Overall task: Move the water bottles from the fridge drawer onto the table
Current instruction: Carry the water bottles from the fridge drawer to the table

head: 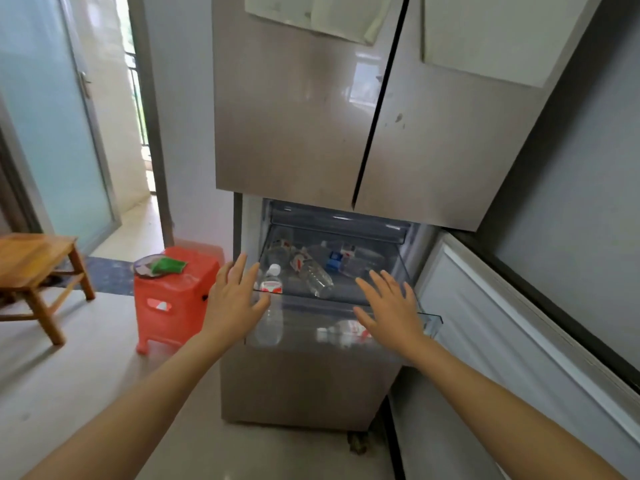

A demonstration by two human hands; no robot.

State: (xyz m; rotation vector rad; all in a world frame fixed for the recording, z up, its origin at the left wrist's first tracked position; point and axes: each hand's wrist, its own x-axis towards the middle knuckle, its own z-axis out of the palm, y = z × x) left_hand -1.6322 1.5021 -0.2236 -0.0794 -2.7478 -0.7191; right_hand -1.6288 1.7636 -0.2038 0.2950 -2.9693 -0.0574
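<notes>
The clear fridge drawer (431, 320) stands pulled out below the two closed upper doors. Several clear water bottles lie inside; one with a white cap and red label (271, 284) sits at the front left, another (313, 275) lies tilted in the middle, and more lie at the back near a blue item (334, 264). Two further bottles show through the drawer's front wall. My left hand (232, 298) hovers with fingers spread at the drawer's front left corner. My right hand (389, 306) is spread above the front right edge. Neither holds anything.
The fridge's lower door (502, 341) hangs open to the right. A red plastic stool (173, 299) carrying a plate and a green cloth stands left of the fridge. A wooden table (31, 261) is at the far left, with tiled floor between.
</notes>
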